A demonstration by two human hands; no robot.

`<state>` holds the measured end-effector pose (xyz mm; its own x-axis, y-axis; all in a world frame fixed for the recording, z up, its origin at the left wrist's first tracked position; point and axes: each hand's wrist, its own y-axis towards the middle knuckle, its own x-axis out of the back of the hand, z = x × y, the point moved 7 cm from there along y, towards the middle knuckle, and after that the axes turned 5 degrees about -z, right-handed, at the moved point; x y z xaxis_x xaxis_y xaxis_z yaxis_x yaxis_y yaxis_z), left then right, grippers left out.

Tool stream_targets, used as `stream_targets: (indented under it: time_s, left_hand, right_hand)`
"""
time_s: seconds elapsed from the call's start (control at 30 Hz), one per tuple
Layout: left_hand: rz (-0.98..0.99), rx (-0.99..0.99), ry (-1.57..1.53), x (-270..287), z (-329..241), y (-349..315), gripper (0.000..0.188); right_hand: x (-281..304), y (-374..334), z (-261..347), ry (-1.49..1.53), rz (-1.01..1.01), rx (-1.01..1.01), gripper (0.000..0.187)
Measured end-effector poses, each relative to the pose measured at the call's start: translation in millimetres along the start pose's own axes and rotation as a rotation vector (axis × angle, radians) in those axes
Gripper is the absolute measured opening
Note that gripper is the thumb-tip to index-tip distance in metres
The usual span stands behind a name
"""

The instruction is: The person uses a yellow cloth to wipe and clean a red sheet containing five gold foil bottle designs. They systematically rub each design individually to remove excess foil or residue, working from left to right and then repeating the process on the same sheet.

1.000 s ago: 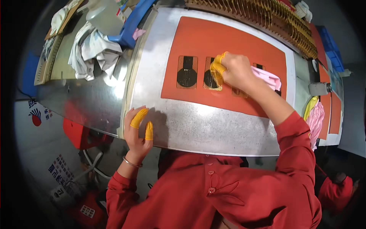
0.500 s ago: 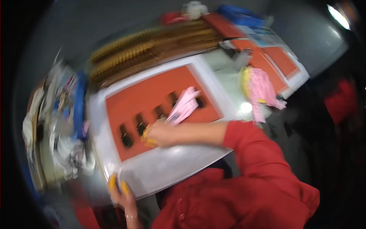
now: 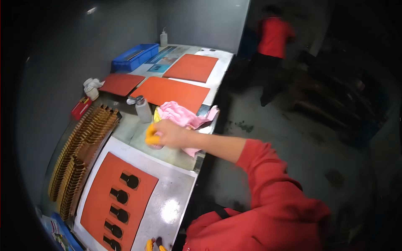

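Now the right hand is reaching out over the table, and its fingers, with yellow tips on them, are closing around something small that I cannot make out. It is sitting right beside a pink cloth, which is lying bunched up at the table's edge. Just past the cloth, a small clear bottle with a grey cap is standing upright.

Down at the bottom edge, only the yellow tips of the left hand are showing by the table's rim; I cannot tell if that hand is open or closed.

Near that hand, an orange mat is lying on a shiny metal sheet. Five dark, bottle-shaped pieces are sitting in a row on the mat. To the left, two long rows of brown parts are standing packed close together.

Farther off, three more orange mats are lying flat, with nothing on them. Beside them a small red box is lying near the wall, and a white rag is sitting just behind it. A blue tray is resting at the far end, with a white squeeze bottle standing next to it. Some flat papers with blue pictures are lying there too.

Well away from the table, a person in a red top is standing on the dark floor.
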<state>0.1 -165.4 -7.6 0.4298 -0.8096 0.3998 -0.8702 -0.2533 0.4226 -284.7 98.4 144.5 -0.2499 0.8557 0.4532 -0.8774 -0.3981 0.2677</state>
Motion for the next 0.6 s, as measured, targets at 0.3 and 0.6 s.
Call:
stream_targets:
  time_s: [0.3,0.6]
  left_hand:
    - [0.018,0.013,0.252,-19,-21,19,0.036]
    - [-0.055,0.027,0.426,-17,-25,10,0.038]
  right_hand:
    - [138,95,-63,-0.347,-0.253,-0.012,0.016]
    - [52,214,-98,-1.098,0.017,0.45,0.021]
